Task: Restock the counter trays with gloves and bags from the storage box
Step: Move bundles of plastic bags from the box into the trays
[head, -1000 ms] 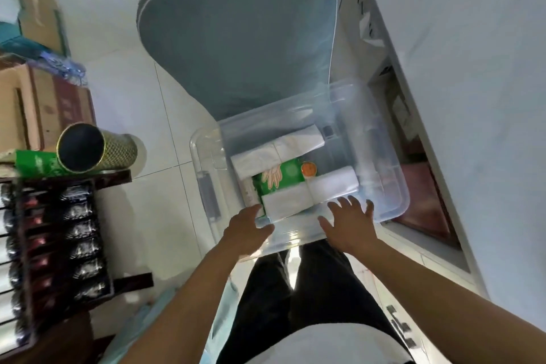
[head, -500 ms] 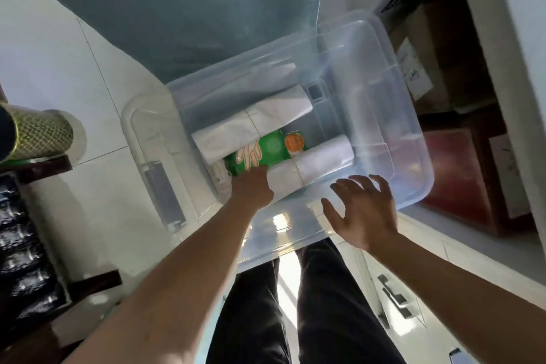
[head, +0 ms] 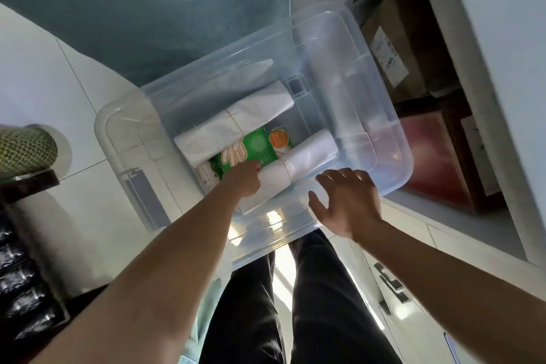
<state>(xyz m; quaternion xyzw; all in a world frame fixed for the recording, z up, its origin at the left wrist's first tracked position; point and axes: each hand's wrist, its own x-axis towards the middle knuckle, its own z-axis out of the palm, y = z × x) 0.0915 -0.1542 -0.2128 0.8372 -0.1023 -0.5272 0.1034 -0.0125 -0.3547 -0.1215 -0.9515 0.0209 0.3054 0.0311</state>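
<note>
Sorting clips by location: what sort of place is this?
Probably a shop's back room or storeroom: a clear storage box on a tiled floor, taped cartons shelved under a counter.

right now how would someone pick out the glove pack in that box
Look in the clear storage box on the floor. The glove pack lies between two white bag bundles, under the left hand. It alone is green, with a hand drawing.

Clear box (head: 393, 139) sitting open on the floor, tilted in view. Green glove pack (head: 254, 146) lying flat on the bottom, wedged between two banded white bag bundles: far one (head: 233, 124) overlapping its top edge, near one (head: 304, 158) lying along its lower edge.
</note>
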